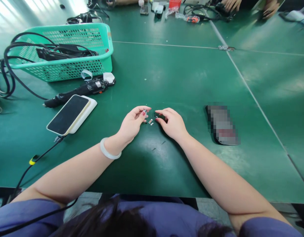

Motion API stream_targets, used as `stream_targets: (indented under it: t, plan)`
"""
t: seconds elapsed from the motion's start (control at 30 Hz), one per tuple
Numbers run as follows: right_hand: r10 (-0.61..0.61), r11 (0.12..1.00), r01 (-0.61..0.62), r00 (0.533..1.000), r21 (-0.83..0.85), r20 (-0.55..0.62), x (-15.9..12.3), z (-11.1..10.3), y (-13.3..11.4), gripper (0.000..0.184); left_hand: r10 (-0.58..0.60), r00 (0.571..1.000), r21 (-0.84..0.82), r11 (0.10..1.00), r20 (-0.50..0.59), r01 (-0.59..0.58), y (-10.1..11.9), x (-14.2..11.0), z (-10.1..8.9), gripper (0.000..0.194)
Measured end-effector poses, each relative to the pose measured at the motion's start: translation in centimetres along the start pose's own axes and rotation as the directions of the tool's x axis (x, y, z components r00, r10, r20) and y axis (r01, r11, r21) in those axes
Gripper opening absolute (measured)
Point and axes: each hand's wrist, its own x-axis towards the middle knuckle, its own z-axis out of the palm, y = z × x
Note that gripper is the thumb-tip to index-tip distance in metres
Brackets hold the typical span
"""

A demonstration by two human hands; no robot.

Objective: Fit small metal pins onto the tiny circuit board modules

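Note:
My left hand (131,124), with a pale bangle (107,152) on its wrist, pinches a small greyish piece (145,112) between thumb and fingers. Just across from it, my right hand (173,124) has thumb and forefinger closed around a tiny dark piece with a bright edge (155,115). Both pieces are too small to name. Between the fingertips, a tiny reddish-and-white part (150,121) lies on the green tabletop (156,164). Close below it is a tiny whitish metal-looking part (152,124). The hands are apart.
A green plastic basket (75,65) holds black cables and devices at the back left. Before it lie a black corded power tool (80,90) and a phone on a white block (69,113). A blurred-out dark object (222,125) lies right. A co-worker's hand (232,4) shows beyond.

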Motion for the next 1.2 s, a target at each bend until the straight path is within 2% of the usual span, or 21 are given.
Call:
stream_targets:
  t: [0.13, 0.3, 0.4, 0.5, 0.57, 0.6, 0.77, 0.97, 1.07, 1.2]
  plan:
    - [-0.048, 0.992, 0.051, 0.998, -0.119, 0.034, 0.2, 0.4, 0.0, 0.018, -0.044, 0.998, -0.070, 0.996, 0.041, 0.047, -0.4, 0.2, 0.2, 0.022]
    - [-0.045, 0.995, 0.048, 0.998, -0.086, 0.039, -0.1, 0.1, -0.2, 0.014, -0.120, 0.992, -0.135, 0.983, 0.036, 0.124, -0.4, 0.4, 0.1, 0.020]
    - [0.084, 0.982, -0.082, 0.996, 0.172, -0.004, -0.4, -0.2, -0.6, 0.010, -0.145, 0.988, -0.141, 0.979, 0.049, 0.150, -0.2, 0.3, 0.1, 0.027]
    - [0.240, 0.836, -0.225, 0.970, 0.501, 0.035, -0.5, -0.3, -1.2, 0.012, -0.149, 0.985, -0.122, 0.980, 0.090, 0.160, 0.1, 0.1, 0.2, 0.037]
    - [0.282, 0.760, -0.261, 0.957, 0.596, 0.059, -0.5, -0.3, -1.5, 0.014, -0.155, 0.980, -0.093, 0.982, 0.124, 0.167, 0.3, 0.0, 0.2, 0.043]
    - [0.292, 0.750, -0.265, 0.955, 0.606, 0.056, -0.5, -0.2, -1.6, 0.014, -0.156, 0.978, -0.075, 0.983, 0.140, 0.167, 0.3, -0.1, 0.2, 0.045]
    - [0.283, 0.814, -0.242, 0.959, 0.528, 0.002, -0.7, -0.2, -1.8, 0.013, -0.101, 0.978, -0.005, 0.995, 0.185, 0.103, 0.1, -0.3, 0.3, 0.045]
    - [0.229, 0.864, -0.179, 0.972, 0.471, -0.050, -1.0, -0.2, -1.9, 0.009, -0.044, 0.982, 0.078, 0.996, 0.186, 0.030, 0.0, -0.4, 0.5, 0.037]
    - [0.184, 0.899, -0.137, 0.980, 0.417, -0.075, -1.1, -0.1, -1.8, 0.007, -0.065, 0.980, 0.101, 0.994, 0.186, 0.047, 0.1, -0.4, 0.5, 0.036]
    - [0.072, 0.959, -0.033, 0.989, 0.282, -0.129, -1.3, -0.2, -1.8, 0.009, -0.139, 0.971, 0.044, 0.990, 0.195, 0.133, 0.2, -0.5, 0.4, 0.043]
